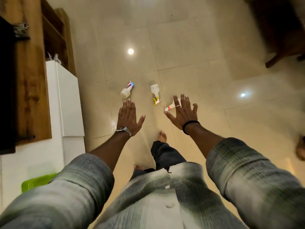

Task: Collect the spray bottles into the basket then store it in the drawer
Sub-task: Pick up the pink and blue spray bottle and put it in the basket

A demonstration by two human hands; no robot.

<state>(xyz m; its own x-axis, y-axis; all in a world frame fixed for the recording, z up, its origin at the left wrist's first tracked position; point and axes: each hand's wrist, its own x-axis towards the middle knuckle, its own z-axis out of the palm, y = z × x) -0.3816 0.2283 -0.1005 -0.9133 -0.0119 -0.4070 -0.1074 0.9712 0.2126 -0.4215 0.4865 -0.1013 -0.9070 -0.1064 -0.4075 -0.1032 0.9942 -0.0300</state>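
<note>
Three white spray bottles lie on the beige tiled floor ahead of me. The one with a pink and blue nozzle [126, 91] lies just beyond my left hand [129, 118]. A bottle with a yellow nozzle [155, 91] lies between my hands. The third, with a red collar [170, 107], is partly hidden behind my right hand [183, 111]. Both hands are stretched forward, palms down, fingers spread, holding nothing. A bright green basket [35, 183] shows at the lower left, partly behind my left sleeve.
A white cabinet [67, 103] and a wooden shelf unit [33, 80] stand along the left. Dark wooden furniture [280, 38] fills the upper right corner. My bare feet [162, 137] are on the floor below the bottles. Ceiling lights reflect off the glossy tiles.
</note>
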